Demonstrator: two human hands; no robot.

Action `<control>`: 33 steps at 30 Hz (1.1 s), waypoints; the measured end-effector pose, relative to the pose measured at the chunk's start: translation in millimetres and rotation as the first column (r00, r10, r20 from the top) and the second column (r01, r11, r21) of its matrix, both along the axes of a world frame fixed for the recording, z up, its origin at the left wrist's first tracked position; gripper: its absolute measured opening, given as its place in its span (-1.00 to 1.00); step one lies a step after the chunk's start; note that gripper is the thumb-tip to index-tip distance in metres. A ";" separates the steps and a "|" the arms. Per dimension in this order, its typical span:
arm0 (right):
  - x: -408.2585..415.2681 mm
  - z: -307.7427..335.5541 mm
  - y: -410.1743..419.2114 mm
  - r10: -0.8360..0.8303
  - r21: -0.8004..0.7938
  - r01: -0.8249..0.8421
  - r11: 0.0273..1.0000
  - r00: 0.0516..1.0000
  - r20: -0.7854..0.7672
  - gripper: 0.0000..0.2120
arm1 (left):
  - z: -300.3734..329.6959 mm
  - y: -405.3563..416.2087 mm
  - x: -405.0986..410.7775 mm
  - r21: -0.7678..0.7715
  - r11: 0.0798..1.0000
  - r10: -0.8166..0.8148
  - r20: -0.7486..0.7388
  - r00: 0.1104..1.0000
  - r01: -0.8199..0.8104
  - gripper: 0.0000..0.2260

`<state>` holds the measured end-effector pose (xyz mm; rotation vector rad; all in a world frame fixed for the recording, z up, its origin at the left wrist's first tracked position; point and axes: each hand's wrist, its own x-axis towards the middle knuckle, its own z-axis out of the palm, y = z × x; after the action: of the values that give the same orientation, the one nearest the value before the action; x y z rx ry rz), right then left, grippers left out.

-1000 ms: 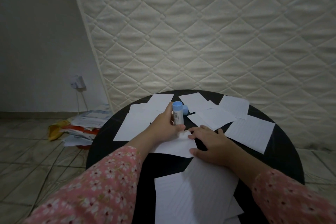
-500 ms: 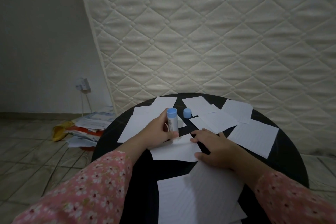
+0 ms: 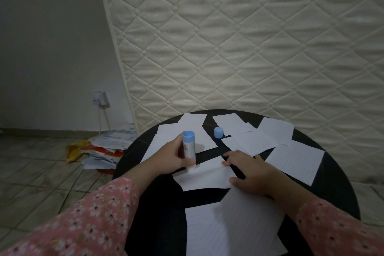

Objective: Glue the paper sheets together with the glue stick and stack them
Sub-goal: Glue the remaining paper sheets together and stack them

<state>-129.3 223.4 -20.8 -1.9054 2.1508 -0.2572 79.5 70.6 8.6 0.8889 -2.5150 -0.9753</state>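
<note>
Two hands work over the round black table [image 3: 336, 183]. Your left hand [image 3: 168, 157] curls its fingers and thumb around the glue stick [image 3: 188, 150], gripping the lower part of the tube. The stick stands nearly upright: its long axis runs vertically, the blue end points up and slightly away from you, and the lower end points down onto the far left edge of the centre sheet [image 3: 204, 176], where it appears to touch the paper. Your right hand [image 3: 252, 172] lies flat with fingers straight and spread, pressing the right side of the same sheet; it holds nothing.

The centre sheet lies flat between both hands. A larger stack of lined sheets [image 3: 232, 228] lies nearer you, partly under your right wrist. The blue cap [image 3: 218, 132] stands apart from the stick, on the table beyond it, just beside the far sheets. Further loose sheets [image 3: 295, 161] lie spread across the far half of the table, several overlapping.

Beyond the table a quilted mattress [image 3: 249, 48] leans upright. On the tiled floor to the left lies a pile of papers [image 3: 108, 147], below a wall socket [image 3: 100, 98].
</note>
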 end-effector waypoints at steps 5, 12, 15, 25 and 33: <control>0.6 -0.9 0.1 -0.007 -0.001 0.007 1.000 1.000 0.006 -0.52 | 1.8 0.4 12.8 0.006 1.000 0.004 0.003 1.000 -0.004 -0.38; 1.5 -1.7 0.1 -0.016 -0.004 0.016 1.000 1.000 0.025 -0.52 | 2.9 -0.2 27.3 0.012 0.999 0.031 -0.008 1.000 -0.031 -0.37; 0.8 0.7 -1.3 -0.008 0.006 0.008 1.000 1.000 0.020 -0.51 | 1.5 -0.8 31.5 0.028 0.999 0.042 -0.044 0.998 -0.041 -0.41; -0.3 1.4 -5.4 -0.035 0.028 0.033 0.999 0.997 0.065 -0.49 | 4.3 -6.3 26.7 0.319 0.937 0.315 -0.586 0.747 -0.145 -0.63; -0.5 2.1 0.5 0.019 -0.178 -0.023 0.984 1.000 -0.023 -0.62 | 1.7 8.5 -4.0 0.298 0.952 0.227 -0.510 0.830 -0.078 -0.59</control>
<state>-129.8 223.9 -18.7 -2.0335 2.1861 -0.4415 75.4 79.2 10.3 0.7384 -1.8361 -1.3137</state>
